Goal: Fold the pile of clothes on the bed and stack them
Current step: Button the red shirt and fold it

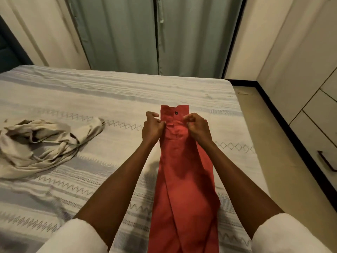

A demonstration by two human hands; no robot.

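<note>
Bed: the wide bed under a white and grey patterned woven cover (91,99) filled most of the frame and carried both garments.
Red trousers: the long red cotton trousers (182,189) lay lengthwise from the bottom centre up to mid-frame, waistband with dark button farthest away.
Beige pile: a crumpled beige fabric garment (36,141) sat at mid-left, well apart from the trousers, unfolded.
Left hand: the left hand (152,126) pinched the waistband's left edge, fingers curled.
Right hand: the right hand (197,126) pinched its right edge likewise.
Risk: the legs looked creased and overlapped; folding now would likely trap wrinkles or skew the edges.
Containers: none showed; the closed cream wardrobe drawers (313,114) stood at right, contents hidden.
</note>
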